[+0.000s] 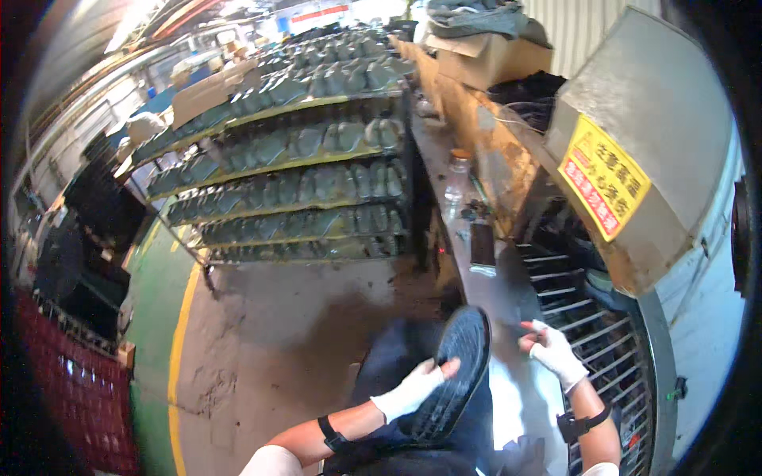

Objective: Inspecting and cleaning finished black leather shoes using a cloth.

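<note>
My left hand (pixel 417 389), in a white glove that leaves the fingertips bare, grips a black shoe sole (pixel 459 349) by its edge, thumb across its face. The sole stands tilted above my lap, its rounded end pointing away from me. To the right, my right hand (pixel 554 353), gloved the same way, hovers over the narrow metal worktop (pixel 508 305) beside a barred conveyor (pixel 603 349). Its thumb and forefinger are apart, and I make out nothing held between them. A dark phone-like slab (pixel 482 244) lies on the worktop beyond.
A tall rack (pixel 278 197) carries rows of grey shoe forms ahead. On the worktop stands a clear bottle (pixel 458 176). A metal hood (pixel 635 103) with a yellow warning label overhangs the conveyor at right. Cardboard boxes (pixel 488 63) sit behind; a dark red crate (pixel 75 389) is at far left.
</note>
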### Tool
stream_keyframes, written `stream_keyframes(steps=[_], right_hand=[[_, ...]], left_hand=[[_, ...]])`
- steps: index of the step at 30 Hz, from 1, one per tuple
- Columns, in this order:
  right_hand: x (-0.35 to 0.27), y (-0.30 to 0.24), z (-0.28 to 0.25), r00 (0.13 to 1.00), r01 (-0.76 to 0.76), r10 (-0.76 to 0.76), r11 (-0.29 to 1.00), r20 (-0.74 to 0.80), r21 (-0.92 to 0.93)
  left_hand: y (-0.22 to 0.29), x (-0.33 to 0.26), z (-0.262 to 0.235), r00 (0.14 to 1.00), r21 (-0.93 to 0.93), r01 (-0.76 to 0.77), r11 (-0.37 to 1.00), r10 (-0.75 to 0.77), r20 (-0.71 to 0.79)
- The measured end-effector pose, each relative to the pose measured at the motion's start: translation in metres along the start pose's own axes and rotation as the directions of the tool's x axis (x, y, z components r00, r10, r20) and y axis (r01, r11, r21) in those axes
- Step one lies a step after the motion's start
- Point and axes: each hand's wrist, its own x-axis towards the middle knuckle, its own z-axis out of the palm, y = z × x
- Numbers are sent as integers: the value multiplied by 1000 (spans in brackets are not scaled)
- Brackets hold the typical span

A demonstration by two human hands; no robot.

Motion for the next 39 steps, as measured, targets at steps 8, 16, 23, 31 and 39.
stream_keyframes(steps=[8, 16, 23, 31, 39], right_hand=[[115, 126, -162, 817, -47, -423, 630, -393, -775], [178, 175, -215, 879, -461, -57, 147, -473, -875], [111, 164, -215, 863, -491, -27, 191, -504, -850], [-77, 102, -165, 988, 139, -106, 346, 108, -928], [-101, 132, -151, 634, -374, 97, 907, -767, -194]], left_hand=[[-44, 4, -25, 997, 414, 10, 910, -40, 65], [-55, 21, -23, 998, 227, 10, 974, -24, 57], [-25, 5, -7, 997, 286, 2, 958, -24, 72], [-15, -9, -15, 989, 340, 135, 931, -108, -98], [-49, 2, -25, 995, 143, 29, 989, -15, -98]])
